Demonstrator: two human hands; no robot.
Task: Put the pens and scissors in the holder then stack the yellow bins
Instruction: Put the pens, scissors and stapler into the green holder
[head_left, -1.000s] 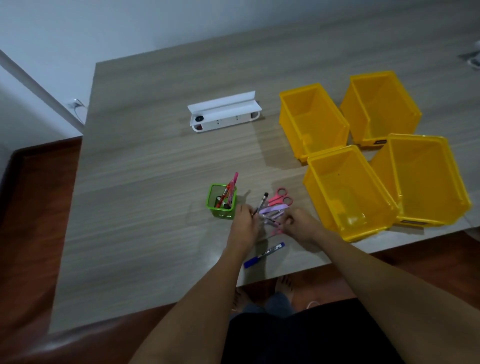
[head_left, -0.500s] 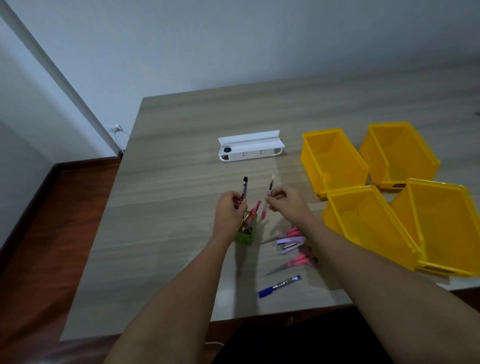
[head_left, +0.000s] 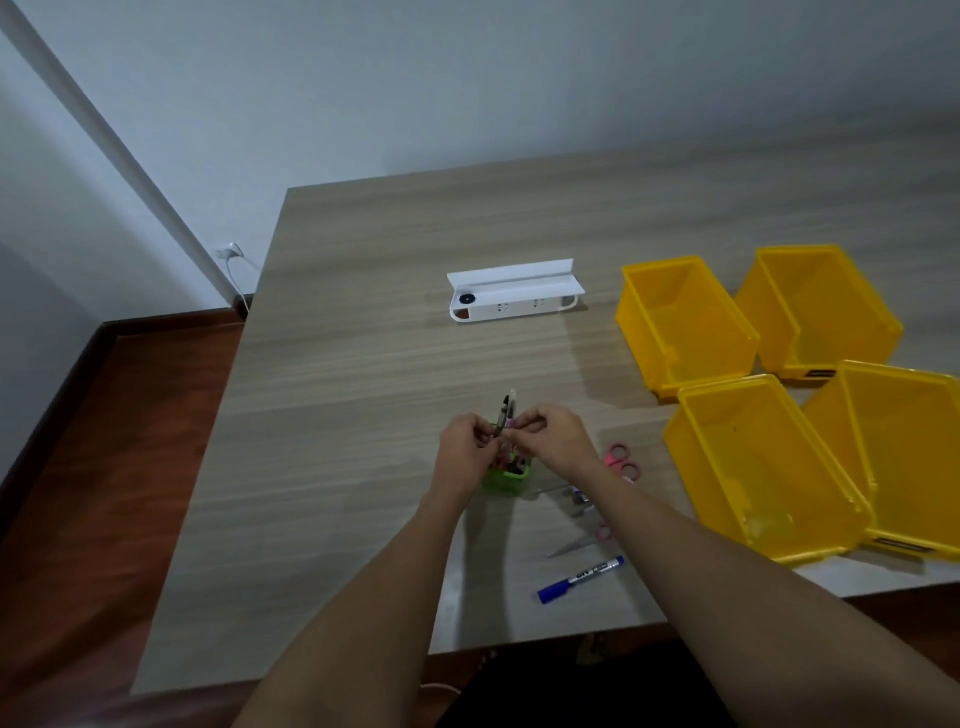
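A small green holder (head_left: 506, 480) with several pens in it stands near the table's front, partly hidden behind my hands. My left hand (head_left: 464, 453) pinches a black pen (head_left: 503, 410) upright above the holder. My right hand (head_left: 556, 435) pinches a pink and white pen (head_left: 511, 406) right beside it. Pink scissors (head_left: 621, 461) lie to the right of the holder, a second pair (head_left: 582, 543) lies nearer me, and a blue marker (head_left: 581, 578) rests near the front edge. Several yellow bins (head_left: 758, 467) stand unstacked at the right.
A white power strip (head_left: 514, 299) lies at the middle of the wooden table (head_left: 363, 415). The table's left edge drops to a red-brown floor (head_left: 104, 467). A plug and cable (head_left: 234, 265) hang on the wall at the left.
Both hands lifted a pen each from the pile beside the holder and brought them together above it. The camera view tilted upward.
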